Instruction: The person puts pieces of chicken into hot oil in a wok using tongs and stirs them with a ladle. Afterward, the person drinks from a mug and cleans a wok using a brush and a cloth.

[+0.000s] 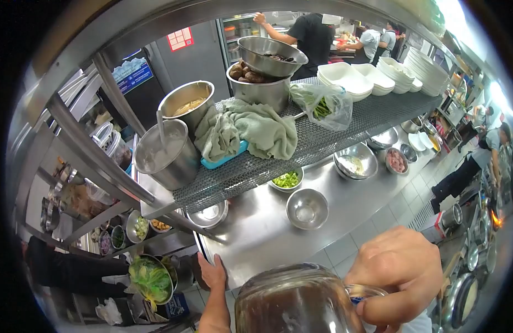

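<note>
Close to the camera, my right hand (400,277) is closed round the handle of a clear glass mug (298,302). The mug looks brown inside, and its lower part is cut off by the frame. My left hand (212,272) lies at the near left edge of the steel counter (256,244), fingers stretched and thumb apart, with nothing held. On the counter ahead stand a steel bowl (307,209) that looks bare inside, a bowl of chopped greens (287,178) partly under the shelf, and another steel bowl (209,213) at the left.
A perforated shelf (323,139) above the counter carries steel pots (167,155), a green cloth (256,130), bagged green vegetables (323,108) and stacked white dishes (345,80). A bowl of leafy greens (151,279) is lower left. Right: a person (478,161) near a stove flame (496,219).
</note>
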The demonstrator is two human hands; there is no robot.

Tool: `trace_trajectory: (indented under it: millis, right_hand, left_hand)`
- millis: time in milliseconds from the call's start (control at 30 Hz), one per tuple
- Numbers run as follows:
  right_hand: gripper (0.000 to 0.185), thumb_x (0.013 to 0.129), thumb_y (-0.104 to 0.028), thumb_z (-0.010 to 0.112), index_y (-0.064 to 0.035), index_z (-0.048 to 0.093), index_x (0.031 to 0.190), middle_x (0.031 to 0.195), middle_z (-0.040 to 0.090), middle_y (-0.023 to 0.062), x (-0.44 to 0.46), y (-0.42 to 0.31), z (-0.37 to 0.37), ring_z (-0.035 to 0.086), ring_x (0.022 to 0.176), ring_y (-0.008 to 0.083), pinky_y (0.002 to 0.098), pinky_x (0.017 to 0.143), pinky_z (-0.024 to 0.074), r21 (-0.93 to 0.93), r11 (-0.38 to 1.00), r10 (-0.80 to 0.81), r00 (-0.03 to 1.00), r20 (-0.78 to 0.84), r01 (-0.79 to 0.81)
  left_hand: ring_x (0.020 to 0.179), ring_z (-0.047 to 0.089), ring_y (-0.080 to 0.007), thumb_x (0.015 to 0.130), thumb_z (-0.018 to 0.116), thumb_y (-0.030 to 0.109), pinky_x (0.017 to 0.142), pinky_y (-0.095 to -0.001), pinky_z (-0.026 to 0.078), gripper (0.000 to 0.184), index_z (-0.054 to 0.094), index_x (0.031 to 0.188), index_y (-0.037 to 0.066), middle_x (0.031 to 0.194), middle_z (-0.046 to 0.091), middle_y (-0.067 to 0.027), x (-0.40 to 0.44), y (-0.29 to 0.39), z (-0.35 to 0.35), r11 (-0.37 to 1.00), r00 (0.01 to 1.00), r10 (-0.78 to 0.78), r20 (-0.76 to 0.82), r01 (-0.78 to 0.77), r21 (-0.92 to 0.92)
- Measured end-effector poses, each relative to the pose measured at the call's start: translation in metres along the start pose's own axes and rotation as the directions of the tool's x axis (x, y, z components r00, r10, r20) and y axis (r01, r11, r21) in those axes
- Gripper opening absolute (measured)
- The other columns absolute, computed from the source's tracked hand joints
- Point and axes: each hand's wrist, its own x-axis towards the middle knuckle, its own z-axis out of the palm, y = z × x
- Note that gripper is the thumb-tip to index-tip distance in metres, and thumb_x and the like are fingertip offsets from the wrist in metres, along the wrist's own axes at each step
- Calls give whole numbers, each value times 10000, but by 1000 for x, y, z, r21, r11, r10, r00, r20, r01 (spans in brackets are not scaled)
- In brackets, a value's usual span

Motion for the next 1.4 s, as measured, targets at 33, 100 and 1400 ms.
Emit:
trace_trajectory:
  millis: [33, 100, 1400]
  right_hand:
    - [220, 943, -239, 766, -52, 665, 883, 893, 709, 121, -1, 2, -3, 698, 639, 232, 314, 481, 525, -9, 1000, 16, 999, 37, -16]
    - [206, 930, -230, 761, -48, 682, 873, 877, 698, 120, 0, 11, -6, 682, 631, 239, 322, 486, 506, 34, 999, 33, 993, 109, -37]
    - [534, 982, -393, 666, -5, 602, 1343, 979, 750, 149, -256, 115, 397, 737, 883, 282, 407, 837, 559, 572, 168, 907, -101, -408, -803]
  left_hand:
    - [1369, 502, -425, 979, 622, 447, 1129, -481, 399, 788, 334, 1581, 27, 1559, 462, -222, 0, -1, 1, 1000, 1000, 21, -9, -21, -13]
    - [1375, 497, -425, 980, 621, 442, 1131, -480, 397, 785, 335, 1580, 24, 1560, 461, -223, 1, -6, 2, 999, 999, 40, -23, -40, -20]
    - [1405, 453, -388, 1069, 547, 235, 1187, -473, 343, 582, 357, 1549, -33, 1532, 442, -257, -10, -70, 8, 650, 678, 711, 187, -533, -542]
